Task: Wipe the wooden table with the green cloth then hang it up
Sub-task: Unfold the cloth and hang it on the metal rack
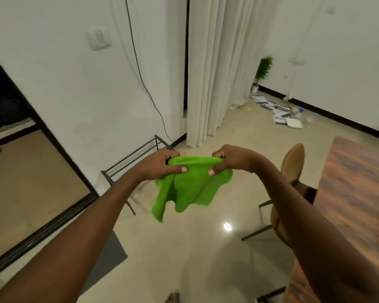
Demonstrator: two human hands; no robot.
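Green cloth (190,189) hangs in mid-air, our left hand (160,165) and right hand (232,159) each pinching its top edge, which runs left to right; we judge the black rack (129,153), just beyond, lies nearer the left hand, wooden table (354,193) off right.

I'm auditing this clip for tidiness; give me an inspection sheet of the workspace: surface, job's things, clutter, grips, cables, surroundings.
Surface: wooden table at the right edge, partly out of frame.
Job's things: green cloth held up over the floor, lower part hanging loose.
Clutter: papers and white items scattered on the floor by the far wall.
Grips: left hand and right hand each pinch the cloth's top edge.
Cables: black cable runs down the left wall to the floor.
Surroundings: black metal rack against that wall, white curtain, potted plant, tan chair beside the table.
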